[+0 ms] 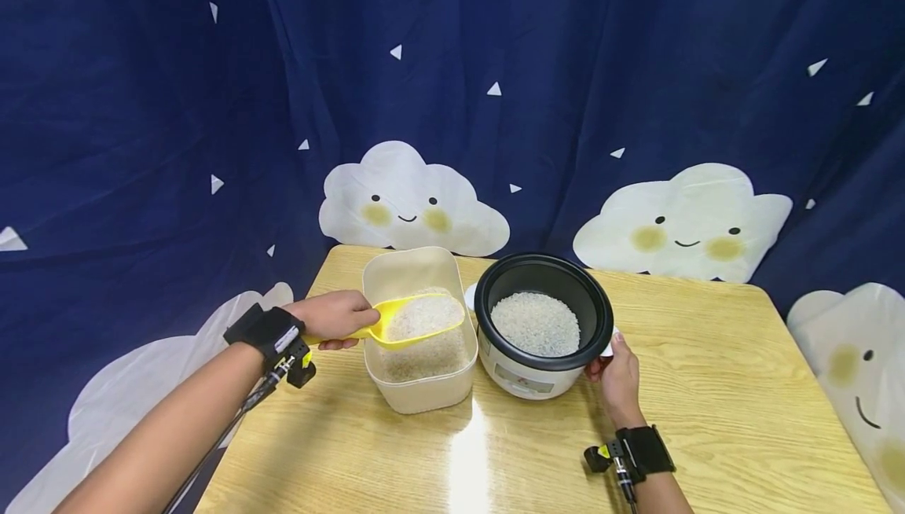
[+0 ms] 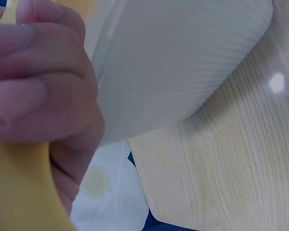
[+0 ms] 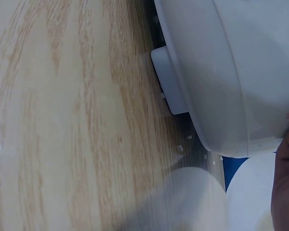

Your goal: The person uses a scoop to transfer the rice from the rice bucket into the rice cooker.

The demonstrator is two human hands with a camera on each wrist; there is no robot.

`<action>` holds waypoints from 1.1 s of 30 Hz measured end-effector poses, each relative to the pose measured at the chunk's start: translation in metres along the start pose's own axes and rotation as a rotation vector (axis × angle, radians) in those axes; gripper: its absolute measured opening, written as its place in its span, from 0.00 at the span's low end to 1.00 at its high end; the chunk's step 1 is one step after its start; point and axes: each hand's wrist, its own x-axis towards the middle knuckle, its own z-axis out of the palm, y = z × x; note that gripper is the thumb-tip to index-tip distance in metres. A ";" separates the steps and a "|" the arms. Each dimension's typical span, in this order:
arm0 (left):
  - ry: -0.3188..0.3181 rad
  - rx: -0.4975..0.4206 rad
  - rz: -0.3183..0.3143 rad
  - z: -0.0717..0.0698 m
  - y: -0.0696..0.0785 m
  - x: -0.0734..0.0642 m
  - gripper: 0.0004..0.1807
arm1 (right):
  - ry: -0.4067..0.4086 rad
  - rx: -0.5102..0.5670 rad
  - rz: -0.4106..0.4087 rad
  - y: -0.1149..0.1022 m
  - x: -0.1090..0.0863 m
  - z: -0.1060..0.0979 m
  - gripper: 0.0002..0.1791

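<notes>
My left hand (image 1: 338, 317) grips the handle of a yellow scoop (image 1: 378, 329), its fingers curled round the handle in the left wrist view. White rice (image 1: 427, 316) heaps in the scoop, which is held over a cream plastic bin (image 1: 423, 398) with more rice inside. To the right of the bin stands a white rice cooker (image 1: 526, 383) without a lid; rice (image 1: 537, 325) covers the bottom of its black inner pot (image 1: 601, 310). My right hand (image 1: 619, 376) holds the white side handle (image 1: 609, 349) of the cooker. Most of its fingers are hidden in the right wrist view.
Bin and cooker stand side by side near the back of a wooden table (image 1: 714, 388). A few loose grains (image 3: 181, 148) lie by the cooker's base. Behind the table hangs a dark blue curtain (image 1: 452, 19) with white clouds.
</notes>
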 end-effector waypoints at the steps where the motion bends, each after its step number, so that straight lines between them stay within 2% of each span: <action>1: -0.001 0.003 0.004 0.000 0.001 0.001 0.21 | 0.001 0.000 0.004 0.000 0.000 0.000 0.30; 10: 0.004 0.012 0.056 0.000 0.017 0.012 0.23 | -0.008 0.016 -0.030 0.001 -0.001 -0.004 0.29; 15: 0.013 0.016 0.089 0.001 0.031 0.023 0.23 | -0.008 0.023 -0.019 0.002 -0.001 -0.006 0.29; 22: 0.013 0.010 0.117 0.007 0.058 0.039 0.22 | -0.014 0.036 -0.005 0.000 -0.001 -0.008 0.28; 28: 0.026 0.048 0.129 0.010 0.084 0.052 0.21 | -0.024 0.033 -0.012 0.002 -0.001 -0.008 0.30; 33: 0.044 0.116 0.150 0.012 0.099 0.060 0.22 | -0.075 0.121 -0.026 0.003 -0.002 -0.005 0.31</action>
